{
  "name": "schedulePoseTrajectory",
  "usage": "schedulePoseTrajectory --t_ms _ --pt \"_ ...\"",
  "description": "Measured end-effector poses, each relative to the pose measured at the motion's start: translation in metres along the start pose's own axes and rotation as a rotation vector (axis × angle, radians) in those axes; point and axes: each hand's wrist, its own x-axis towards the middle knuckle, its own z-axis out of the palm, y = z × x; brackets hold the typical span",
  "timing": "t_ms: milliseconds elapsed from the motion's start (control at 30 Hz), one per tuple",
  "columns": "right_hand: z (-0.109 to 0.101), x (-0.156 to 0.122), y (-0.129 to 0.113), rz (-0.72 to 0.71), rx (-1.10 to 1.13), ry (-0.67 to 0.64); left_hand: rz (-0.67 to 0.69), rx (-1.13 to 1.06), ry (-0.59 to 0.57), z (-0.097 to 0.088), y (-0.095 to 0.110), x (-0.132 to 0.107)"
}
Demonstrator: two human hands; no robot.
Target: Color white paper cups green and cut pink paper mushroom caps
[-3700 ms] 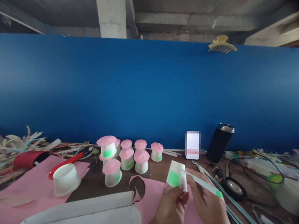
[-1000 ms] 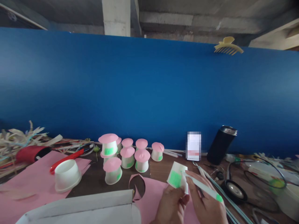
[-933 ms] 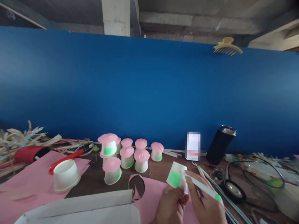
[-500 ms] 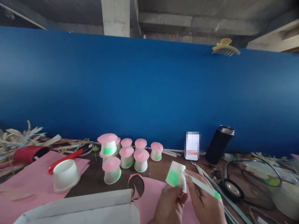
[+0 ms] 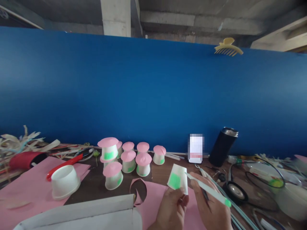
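Note:
My left hand (image 5: 170, 206) is closed around the lower part of a small white paper cup (image 5: 181, 180), which is tilted and has a bright green patch on its side. In my right hand (image 5: 213, 204) is a white marker pen (image 5: 211, 190) with a green end. Its tip lies at the cup's right edge; whether it touches I cannot tell. A dark, thin object (image 5: 205, 194) shows by the right fingers, too small to name. Below both hands lies pink paper (image 5: 153, 195) with a round cut-out.
Several white cups with pink paper tops (image 5: 112, 169) stand at the middle left. A white bowl (image 5: 65, 182) and red-handled tool (image 5: 64, 166) lie further left. White cardboard (image 5: 96, 215) is in front. Behind are a phone (image 5: 196, 148) and black flask (image 5: 223, 147); cables (image 5: 261, 206) lie right.
The cup has turned slightly in my left hand. The pen's tip has drawn back from over the cup to its right edge. The whole view has shifted a little.

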Motion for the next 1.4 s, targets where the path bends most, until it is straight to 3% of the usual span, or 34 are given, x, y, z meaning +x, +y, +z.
schedulePoseTrajectory --t_ms 100,233,700,1400 --pt "-0.0021 -0.0006 0.001 0.03 0.053 0.048 0.002 0.002 0.012 0.0018 0.0007 -0.0002" --pt "-0.0021 0.001 0.0017 0.049 0.062 0.014 -0.006 0.032 0.05 0.0055 0.0006 -0.0002" --pt "-0.003 0.0047 -0.003 0.058 0.038 0.016 0.0 0.148 -0.038 0.0046 -0.0011 -0.0022" --pt "-0.0003 0.0055 -0.0025 0.044 0.012 0.017 0.006 0.135 -0.065 -0.0014 -0.0034 0.0"
